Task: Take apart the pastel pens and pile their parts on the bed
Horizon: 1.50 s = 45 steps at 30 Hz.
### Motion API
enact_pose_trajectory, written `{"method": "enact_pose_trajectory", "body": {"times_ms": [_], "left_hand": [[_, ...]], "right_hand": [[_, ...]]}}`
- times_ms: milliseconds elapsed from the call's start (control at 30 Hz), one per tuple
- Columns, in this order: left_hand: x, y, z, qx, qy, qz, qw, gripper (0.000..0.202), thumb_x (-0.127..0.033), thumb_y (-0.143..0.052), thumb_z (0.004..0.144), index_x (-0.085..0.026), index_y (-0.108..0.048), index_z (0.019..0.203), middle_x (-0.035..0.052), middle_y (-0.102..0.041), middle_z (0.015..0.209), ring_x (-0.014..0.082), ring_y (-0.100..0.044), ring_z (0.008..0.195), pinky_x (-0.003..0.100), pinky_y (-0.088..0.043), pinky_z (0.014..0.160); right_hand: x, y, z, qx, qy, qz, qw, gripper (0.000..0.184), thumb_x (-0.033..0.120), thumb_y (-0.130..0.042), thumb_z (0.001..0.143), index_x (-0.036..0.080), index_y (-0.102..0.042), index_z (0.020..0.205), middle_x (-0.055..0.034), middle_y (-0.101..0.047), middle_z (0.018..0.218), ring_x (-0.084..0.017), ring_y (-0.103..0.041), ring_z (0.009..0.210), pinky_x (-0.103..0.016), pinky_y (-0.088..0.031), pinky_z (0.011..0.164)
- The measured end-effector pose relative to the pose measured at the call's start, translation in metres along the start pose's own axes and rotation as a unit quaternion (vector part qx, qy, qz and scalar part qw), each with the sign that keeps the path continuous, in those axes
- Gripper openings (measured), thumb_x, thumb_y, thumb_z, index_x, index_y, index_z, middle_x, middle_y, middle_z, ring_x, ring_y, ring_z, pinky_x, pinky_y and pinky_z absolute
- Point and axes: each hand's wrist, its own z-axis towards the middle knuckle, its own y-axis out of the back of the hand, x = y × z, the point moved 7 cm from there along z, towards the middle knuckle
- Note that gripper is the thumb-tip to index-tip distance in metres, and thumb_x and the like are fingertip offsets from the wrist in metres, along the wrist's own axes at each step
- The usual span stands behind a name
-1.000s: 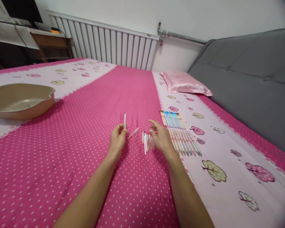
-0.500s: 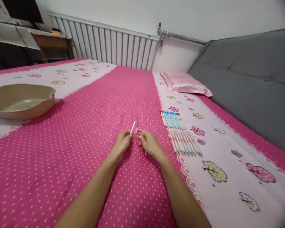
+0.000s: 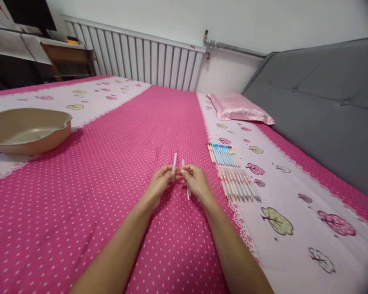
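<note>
Over the middle of the pink bedspread, my left hand (image 3: 158, 184) pinches a slim white pen (image 3: 174, 160) that points away from me. Close beside it, my right hand (image 3: 198, 180) is closed on another slim white pen (image 3: 188, 192), its lower end showing below the fingers. The fingertips of both hands nearly meet between the two pens; whether they touch I cannot tell. To the right lie two rows of pens: a blue and orange-tipped row (image 3: 223, 155) farther off, and a pale pinkish row (image 3: 239, 184) nearer me.
A beige basin (image 3: 57, 132) sits on the bed at left. A pink satin pillow (image 3: 239, 108) lies against the grey headboard (image 3: 319, 85). Beyond the bed are a white radiator (image 3: 135, 53) and a desk (image 3: 67, 55) with a monitor (image 3: 30, 14).
The pen in my left hand has swung more upright and shifted slightly right. My right fingers have closed in, and their pen now shows above and below the hand.
</note>
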Motion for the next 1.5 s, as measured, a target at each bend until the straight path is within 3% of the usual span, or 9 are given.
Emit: {"method": "enact_pose_trajectory", "body": {"times_ms": [100,233,333,533,733,1000,1200,1500], "left_hand": [[-0.008,-0.006,-0.004,0.025,-0.026,0.012,0.999,0.011,-0.019,-0.056,0.08,-0.014,-0.063,0.087,0.0062,-0.067,0.085,0.0125,-0.06,0.071,0.024,-0.043,0.065],[-0.013,-0.009,-0.006,0.047,-0.051,0.034,0.997,0.015,-0.018,-0.056,0.08,-0.015,-0.063,0.094,0.0084,-0.067,0.097,0.015,-0.062,0.083,0.028,-0.045,0.075],[-0.012,-0.015,-0.007,0.089,-0.059,0.055,0.993,0.017,-0.019,-0.057,0.081,-0.015,-0.063,0.096,0.0086,-0.066,0.098,0.0153,-0.062,0.084,0.029,-0.046,0.076],[-0.007,-0.026,-0.01,0.162,-0.061,0.058,0.983,0.021,-0.024,-0.062,0.079,-0.015,-0.063,0.098,0.0097,-0.066,0.098,0.0173,-0.063,0.087,0.033,-0.047,0.081],[-0.007,-0.031,-0.012,0.196,-0.058,0.086,0.975,0.025,-0.028,-0.062,0.08,-0.014,-0.063,0.1,0.0101,-0.065,0.099,0.0165,-0.061,0.086,0.029,-0.046,0.075],[-0.01,-0.032,-0.015,0.192,-0.061,0.098,0.975,0.024,-0.028,-0.061,0.08,-0.014,-0.064,0.099,0.01,-0.066,0.097,0.015,-0.06,0.079,0.028,-0.046,0.07],[-0.013,-0.032,-0.015,0.197,-0.074,0.078,0.975,0.024,-0.03,-0.063,0.079,-0.016,-0.066,0.098,0.0101,-0.067,0.096,0.0173,-0.062,0.084,0.03,-0.046,0.075],[-0.011,-0.03,-0.013,0.2,-0.085,0.056,0.975,0.029,-0.032,-0.062,0.08,-0.017,-0.064,0.104,0.0104,-0.066,0.102,0.0184,-0.062,0.089,0.034,-0.046,0.082]], "right_hand": [[0.0,0.012,0.002,-0.039,-0.013,0.082,0.996,0.014,0.03,-0.059,0.072,0.019,-0.057,0.081,-0.0003,-0.065,0.068,-0.014,-0.061,0.056,-0.024,-0.046,0.051],[0.014,0.035,-0.004,-0.105,-0.026,0.186,0.976,0.031,0.027,-0.063,0.071,0.021,-0.05,0.098,-0.0009,-0.07,0.076,-0.015,-0.066,0.068,-0.026,-0.047,0.062],[0.026,0.048,-0.009,-0.117,-0.036,0.238,0.963,0.04,0.029,-0.068,0.07,0.02,-0.052,0.106,-0.0024,-0.071,0.082,-0.015,-0.066,0.078,-0.029,-0.047,0.072],[0.041,0.061,-0.012,-0.106,0.007,0.307,0.946,0.024,0.034,-0.072,0.068,0.02,-0.062,0.085,-0.0017,-0.072,0.093,-0.013,-0.063,0.088,-0.027,-0.043,0.077],[0.049,0.062,-0.015,-0.1,0.037,0.288,0.952,0.024,0.037,-0.07,0.071,0.021,-0.061,0.087,-0.0012,-0.072,0.092,-0.012,-0.061,0.083,-0.027,-0.04,0.077],[0.054,0.06,-0.017,-0.097,0.048,0.239,0.965,0.026,0.037,-0.068,0.073,0.019,-0.06,0.09,-0.0031,-0.072,0.087,-0.013,-0.061,0.08,-0.029,-0.04,0.079],[0.059,0.054,-0.02,-0.078,0.045,0.207,0.974,0.023,0.035,-0.066,0.073,0.02,-0.058,0.089,-0.0032,-0.073,0.085,-0.017,-0.064,0.091,-0.032,-0.042,0.085],[0.061,0.045,-0.019,-0.029,0.045,0.176,0.983,0.021,0.033,-0.067,0.072,0.019,-0.062,0.087,-0.0035,-0.069,0.091,-0.016,-0.062,0.092,-0.029,-0.043,0.082]]}}
